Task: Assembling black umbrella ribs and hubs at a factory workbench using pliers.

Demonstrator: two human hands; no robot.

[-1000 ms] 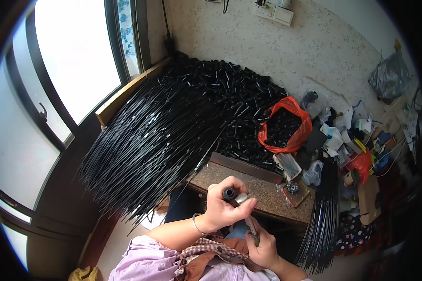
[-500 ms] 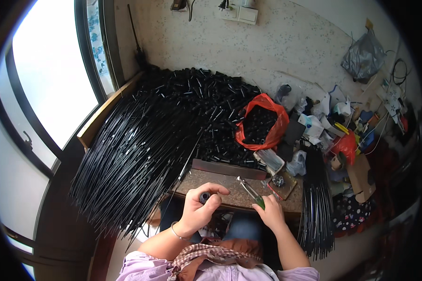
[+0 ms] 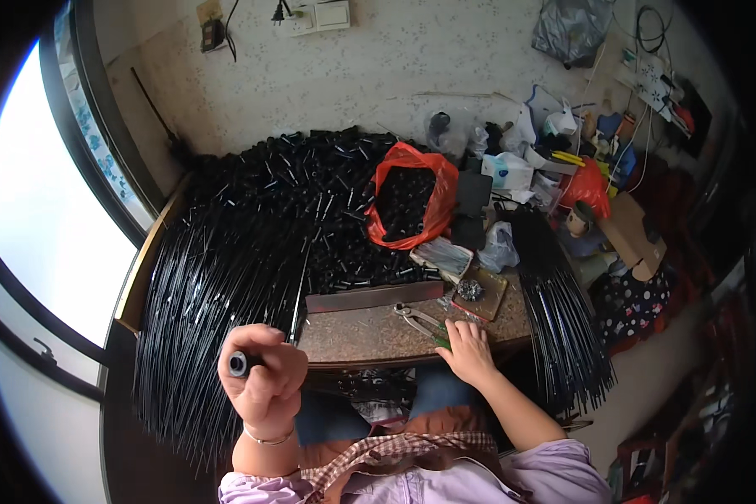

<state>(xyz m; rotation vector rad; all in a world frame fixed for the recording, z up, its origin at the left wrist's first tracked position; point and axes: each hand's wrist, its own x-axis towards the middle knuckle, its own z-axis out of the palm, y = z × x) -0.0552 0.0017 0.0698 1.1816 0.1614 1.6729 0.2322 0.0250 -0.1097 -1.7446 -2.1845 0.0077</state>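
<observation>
My left hand [image 3: 265, 378] is raised over the table's front left, its fingers closed around a short black tube [image 3: 239, 364]. The tube's hollow round end faces up at me. Farther right, a pair of pliers [image 3: 418, 319] with green handles lies on the speckled tabletop [image 3: 353, 340], jaws pointing to the far left. My right hand [image 3: 469, 354] rests at the table's front edge with its fingers stretched out flat, touching the green handle ends. A big heap of similar black tubes [image 3: 311, 185] covers the back of the table.
Long thin black rods [image 3: 210, 328] overhang the left side; a smaller rod bundle [image 3: 563, 328] hangs at right. A red plastic bag [image 3: 441, 202] holds black pieces. A low dark strip [image 3: 374, 297] fronts the heap. A steel wool ball [image 3: 470, 290] sits near the pliers.
My left hand has moved left and up toward me with the tube. My right hand has set the pliers down on the tabletop and loosened its fingers. The view has turned to the right.
</observation>
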